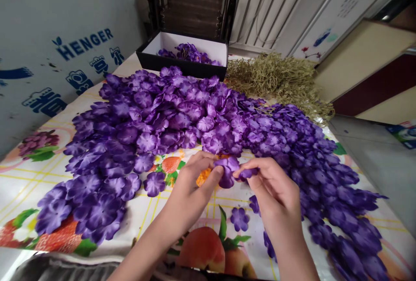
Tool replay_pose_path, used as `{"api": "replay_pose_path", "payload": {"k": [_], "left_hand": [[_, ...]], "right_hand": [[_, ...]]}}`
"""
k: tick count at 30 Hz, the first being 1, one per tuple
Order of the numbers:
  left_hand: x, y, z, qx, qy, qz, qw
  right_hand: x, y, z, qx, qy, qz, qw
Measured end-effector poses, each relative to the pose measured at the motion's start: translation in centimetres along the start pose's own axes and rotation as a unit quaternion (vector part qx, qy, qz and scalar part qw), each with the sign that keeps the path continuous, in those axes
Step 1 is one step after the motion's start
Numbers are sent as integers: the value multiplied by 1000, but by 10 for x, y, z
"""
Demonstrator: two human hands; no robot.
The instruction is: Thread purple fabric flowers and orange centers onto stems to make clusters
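Between the thumb and fingers of my left hand (194,180) is a purple fabric flower (228,171), its petals spread toward the right. My right hand (275,182) pinches a smaller, darker purple flower piece (247,173) close beside it; whether the two pieces touch is hard to make out. Both hands are just above the tablecloth, in front of a wide heap of loose purple flower pieces (182,120). One single flower (154,184) lies left of my left hand, and a small one (239,219) lies between my forearms.
A black box (182,66) with white inside walls holds more purple flowers at the back. Right of it lies a bundle of dry greenish stems (276,77). A fruit-patterned tablecloth (152,211) covers the table, and a chair (195,3) stands behind.
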State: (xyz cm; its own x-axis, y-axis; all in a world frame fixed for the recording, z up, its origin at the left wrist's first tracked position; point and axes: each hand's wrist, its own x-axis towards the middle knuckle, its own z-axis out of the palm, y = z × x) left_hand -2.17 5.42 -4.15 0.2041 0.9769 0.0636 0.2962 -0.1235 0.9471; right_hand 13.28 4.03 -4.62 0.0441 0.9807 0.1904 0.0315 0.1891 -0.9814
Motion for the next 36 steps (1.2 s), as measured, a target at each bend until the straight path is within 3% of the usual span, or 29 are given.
{"api": "replay_pose_path", "payload": {"k": [4,9,14,18,21,24,29,36], "left_hand": [[2,-4,0,11,7,-17,1000],[3,-10,0,147,40,-40,988],[-1,-13,-2,253,-38,-47,966],[-4,-5,-3,93,-41,-70,992],[-6,3,-4,-53,-38,-101,993],[-6,6,-2,-126,-63,-93,986],[-8,3,2,-98,-52,-50,993],[-10,3,0,-42,-51,0,998]], "right_hand": [[1,4,-1,-3,21,7,1000],[1,6,-2,27,39,5,999],[1,7,-6,35,57,9,998],[0,6,-8,102,9,50,994],[0,4,-9,75,-16,51,996],[-1,2,-9,36,-45,28,998],[-2,2,-8,-4,-96,-21,995],[-4,4,-10,-110,-104,-50,987]]}}
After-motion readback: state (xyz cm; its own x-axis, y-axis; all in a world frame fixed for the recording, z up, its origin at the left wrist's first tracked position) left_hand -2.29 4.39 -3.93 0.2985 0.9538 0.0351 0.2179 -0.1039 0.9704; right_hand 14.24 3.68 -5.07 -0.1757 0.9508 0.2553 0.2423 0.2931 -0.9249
